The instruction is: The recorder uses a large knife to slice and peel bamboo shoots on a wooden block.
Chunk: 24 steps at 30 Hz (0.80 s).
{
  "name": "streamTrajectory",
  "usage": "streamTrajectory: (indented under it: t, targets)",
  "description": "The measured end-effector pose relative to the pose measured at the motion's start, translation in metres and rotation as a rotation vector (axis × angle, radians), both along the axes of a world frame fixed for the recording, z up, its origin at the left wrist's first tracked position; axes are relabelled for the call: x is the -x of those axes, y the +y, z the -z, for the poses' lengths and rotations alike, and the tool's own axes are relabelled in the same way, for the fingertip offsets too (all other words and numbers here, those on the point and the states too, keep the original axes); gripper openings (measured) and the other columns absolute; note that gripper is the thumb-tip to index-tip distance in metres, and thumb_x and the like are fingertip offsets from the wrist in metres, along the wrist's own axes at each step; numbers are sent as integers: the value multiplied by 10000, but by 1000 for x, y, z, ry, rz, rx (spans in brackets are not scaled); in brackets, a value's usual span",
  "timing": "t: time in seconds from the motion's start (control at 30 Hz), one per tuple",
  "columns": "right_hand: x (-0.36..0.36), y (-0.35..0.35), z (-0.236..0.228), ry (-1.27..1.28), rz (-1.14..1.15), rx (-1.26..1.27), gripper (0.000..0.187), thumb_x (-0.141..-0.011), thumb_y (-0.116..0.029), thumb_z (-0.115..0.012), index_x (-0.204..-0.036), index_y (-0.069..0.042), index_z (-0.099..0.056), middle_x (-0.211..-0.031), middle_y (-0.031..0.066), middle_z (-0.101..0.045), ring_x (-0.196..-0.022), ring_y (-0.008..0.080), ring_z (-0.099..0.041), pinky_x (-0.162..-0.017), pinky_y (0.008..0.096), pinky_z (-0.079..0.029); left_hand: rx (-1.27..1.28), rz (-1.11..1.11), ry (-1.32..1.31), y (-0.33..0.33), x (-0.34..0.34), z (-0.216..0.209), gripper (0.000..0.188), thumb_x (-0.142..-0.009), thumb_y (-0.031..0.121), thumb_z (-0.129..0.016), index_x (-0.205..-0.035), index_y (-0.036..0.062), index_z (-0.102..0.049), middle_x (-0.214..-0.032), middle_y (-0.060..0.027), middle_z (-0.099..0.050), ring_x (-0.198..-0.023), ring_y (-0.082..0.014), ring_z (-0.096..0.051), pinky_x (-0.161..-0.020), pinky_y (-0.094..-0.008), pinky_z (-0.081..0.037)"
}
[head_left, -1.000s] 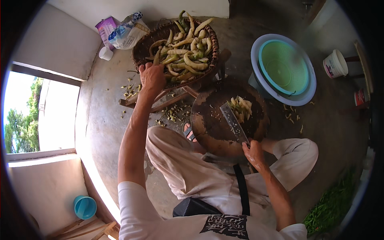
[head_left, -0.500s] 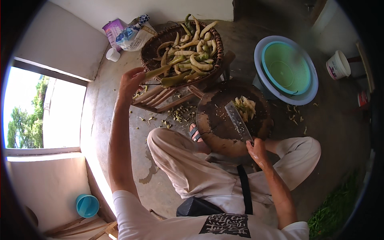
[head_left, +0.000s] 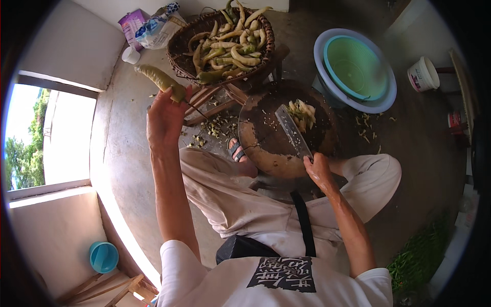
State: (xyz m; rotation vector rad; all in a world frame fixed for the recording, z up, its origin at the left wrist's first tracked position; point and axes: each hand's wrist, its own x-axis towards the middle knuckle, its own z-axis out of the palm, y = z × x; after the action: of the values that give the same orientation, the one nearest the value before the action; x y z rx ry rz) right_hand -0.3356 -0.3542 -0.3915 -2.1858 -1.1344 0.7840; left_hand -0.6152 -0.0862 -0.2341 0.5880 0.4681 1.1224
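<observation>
A pale green chili pepper (head_left: 159, 79) is pinched in my left hand (head_left: 166, 115), raised left of the wicker basket. Its dark stem points down to the right. My right hand (head_left: 318, 169) grips the handle of a cleaver (head_left: 293, 132), whose broad blade rests on the round wooden chopping block (head_left: 255, 148). Against the blade's far side lies a small heap of cut peppers (head_left: 303, 113), with pale seeds scattered on the block. Many whole peppers (head_left: 230, 48) fill the wicker basket (head_left: 179, 61) beyond my left hand.
The basket stands on a wooden seat (head_left: 204, 100). Pepper scraps (head_left: 220, 128) litter the floor below. A green colander (head_left: 353, 61) sits inside a blue basin (head_left: 391, 92) at right, with a white bucket (head_left: 423, 74) farther right. Bags (head_left: 158, 30) and a white cup (head_left: 131, 55) are at far left.
My left hand has drawn a pepper away from the basket, nearer to me, and its tip now points up and left. The right hand and cleaver stay at the block.
</observation>
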Motion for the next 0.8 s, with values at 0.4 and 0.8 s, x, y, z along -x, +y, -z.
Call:
streamTrajectory:
  t: [0.4, 0.8]
  targets:
    - [4, 8, -5, 22, 5, 5, 257, -838, -186, -620, -814, 69, -620, -736, 286, -621, -781, 440, -629, -643, 455, -504, 720, 163, 491, -144, -98, 193, 170, -854, 92, -684, -994, 12, -628, -896, -78, -646, -754, -169, -643, -642, -273, -533]
    - [2, 2, 3, 30, 12, 9, 238, -841, -184, -621, -822, 53, -625, -726, 265, -626, -767, 431, -636, -641, 452, -501, -1058, 79, 1772, -106, -91, 198, 220, -784, 199, -645, -975, 94, -676, -986, -147, -610, -971, -333, -524, -875, -467, -390]
